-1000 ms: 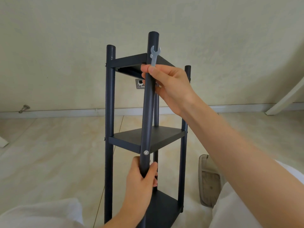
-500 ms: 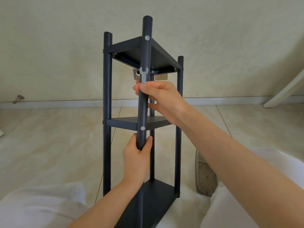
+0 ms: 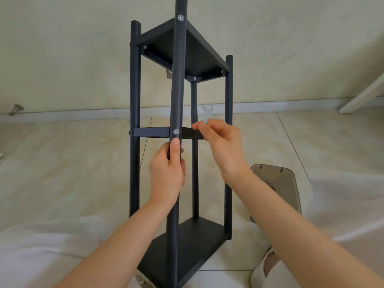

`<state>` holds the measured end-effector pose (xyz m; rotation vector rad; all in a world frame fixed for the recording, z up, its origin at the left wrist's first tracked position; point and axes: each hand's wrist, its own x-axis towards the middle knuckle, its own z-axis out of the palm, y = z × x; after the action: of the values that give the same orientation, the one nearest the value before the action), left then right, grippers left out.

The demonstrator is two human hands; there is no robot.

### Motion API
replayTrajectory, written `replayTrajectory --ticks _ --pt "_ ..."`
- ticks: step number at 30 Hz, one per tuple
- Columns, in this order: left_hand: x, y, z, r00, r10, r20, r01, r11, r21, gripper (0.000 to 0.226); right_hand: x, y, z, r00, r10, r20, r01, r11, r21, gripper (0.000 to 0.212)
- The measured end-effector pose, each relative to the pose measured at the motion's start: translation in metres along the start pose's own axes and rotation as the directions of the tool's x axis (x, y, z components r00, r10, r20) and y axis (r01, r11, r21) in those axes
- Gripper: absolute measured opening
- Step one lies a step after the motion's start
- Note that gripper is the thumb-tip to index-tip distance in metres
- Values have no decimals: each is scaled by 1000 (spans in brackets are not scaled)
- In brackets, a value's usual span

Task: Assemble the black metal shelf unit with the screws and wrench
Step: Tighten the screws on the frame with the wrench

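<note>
Shelf unit post (image 3: 177, 80) within curled left hand (image 3: 166, 173)

Right hand (image 3: 224, 150) has left the front post (image 3: 178, 80) and dropped from near the top shelf (image 3: 199, 53) to the level of the middle shelf (image 3: 151, 132), right of the post. Wrench (image 3: 207, 113) is pinched in its fingertips, open end up, now clear of the post. Left hand (image 3: 166, 173) grip shifted: thumb lies straight up the post, tip just under the screw (image 3: 176, 132).
</note>
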<state>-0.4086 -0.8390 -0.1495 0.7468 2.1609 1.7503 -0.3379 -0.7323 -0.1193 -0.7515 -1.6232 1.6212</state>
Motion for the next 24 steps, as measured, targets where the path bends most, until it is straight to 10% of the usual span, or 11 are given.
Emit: replayTrajectory --ticks 24 --pt "14 -15 4 963 -254 84 260 964 -61 62 -30 73 24 948 279 153 -235 939 -252 40"
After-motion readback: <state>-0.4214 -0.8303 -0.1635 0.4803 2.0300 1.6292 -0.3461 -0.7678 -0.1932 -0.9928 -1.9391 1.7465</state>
